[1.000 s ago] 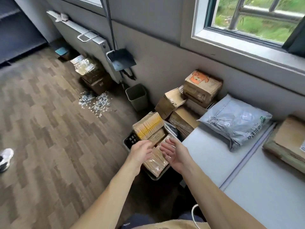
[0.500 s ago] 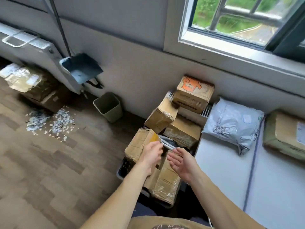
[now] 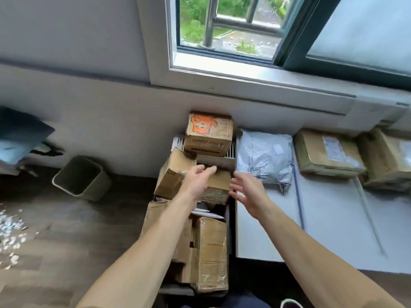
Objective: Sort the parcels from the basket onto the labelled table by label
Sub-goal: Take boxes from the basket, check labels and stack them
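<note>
Reaching over the heaped basket (image 3: pixel 174 291), both hands are open with fingers spread. The left hand (image 3: pixel 198 181) is above a brown cardboard parcel (image 3: pixel 220 181) and the right hand (image 3: pixel 244 192) is just beside it; neither holds anything. A grey plastic mailer (image 3: pixel 264 158) and a taped cardboard box (image 3: pixel 327 152) lie on the white surface (image 3: pixel 266 230).

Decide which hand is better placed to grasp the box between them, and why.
Left, probably: the left hand is open over the box; the right hand hovers open off its right edge.
</note>
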`<state>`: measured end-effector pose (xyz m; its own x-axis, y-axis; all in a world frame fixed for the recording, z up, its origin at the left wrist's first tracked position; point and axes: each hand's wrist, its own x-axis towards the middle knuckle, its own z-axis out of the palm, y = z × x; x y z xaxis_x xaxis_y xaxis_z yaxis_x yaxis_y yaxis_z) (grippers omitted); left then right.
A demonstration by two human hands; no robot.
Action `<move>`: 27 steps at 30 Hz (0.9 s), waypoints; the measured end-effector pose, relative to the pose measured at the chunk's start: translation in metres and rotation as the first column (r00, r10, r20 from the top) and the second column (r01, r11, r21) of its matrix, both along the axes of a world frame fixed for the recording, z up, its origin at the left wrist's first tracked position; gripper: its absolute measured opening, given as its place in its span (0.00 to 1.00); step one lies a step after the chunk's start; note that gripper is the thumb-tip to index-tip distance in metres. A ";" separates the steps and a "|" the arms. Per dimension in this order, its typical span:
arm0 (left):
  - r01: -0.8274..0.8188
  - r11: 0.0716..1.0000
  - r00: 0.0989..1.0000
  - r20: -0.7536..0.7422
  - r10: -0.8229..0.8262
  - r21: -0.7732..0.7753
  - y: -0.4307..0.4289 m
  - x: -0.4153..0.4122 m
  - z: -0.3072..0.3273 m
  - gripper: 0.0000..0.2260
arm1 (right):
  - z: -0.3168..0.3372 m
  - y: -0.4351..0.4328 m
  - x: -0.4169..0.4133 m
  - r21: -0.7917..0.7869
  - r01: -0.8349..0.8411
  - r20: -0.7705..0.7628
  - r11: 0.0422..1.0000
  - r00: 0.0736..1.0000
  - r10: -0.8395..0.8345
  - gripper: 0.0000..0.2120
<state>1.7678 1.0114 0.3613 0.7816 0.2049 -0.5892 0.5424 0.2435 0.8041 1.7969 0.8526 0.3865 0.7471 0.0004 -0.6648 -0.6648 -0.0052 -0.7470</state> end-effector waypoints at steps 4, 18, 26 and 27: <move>-0.003 0.985 0.999 -0.035 0.009 0.171 0.026 0.058 0.004 0.49 | -0.002 0.015 0.069 -0.083 -0.108 0.071 0.991 0.991 0.114 0.25; 0.105 0.927 0.980 -0.197 -0.035 0.361 0.084 0.225 -0.070 0.39 | -0.113 0.072 0.225 -0.079 0.001 0.049 0.997 0.999 0.003 0.34; 0.011 0.947 0.989 -0.144 0.038 0.322 0.086 0.233 -0.094 0.33 | -0.130 0.080 0.232 -0.120 0.084 0.099 0.989 0.993 -0.072 0.31; 0.005 0.947 0.990 -0.137 0.041 0.322 0.086 0.232 -0.095 0.32 | -0.130 0.080 0.232 -0.115 0.088 0.101 0.990 0.992 -0.076 0.31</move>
<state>2.0002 1.0971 0.2661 0.6903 0.4146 -0.5930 0.6530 -0.0040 0.7574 2.0293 0.9327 0.2570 0.8018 -0.1380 -0.5815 -0.5917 -0.0461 -0.8049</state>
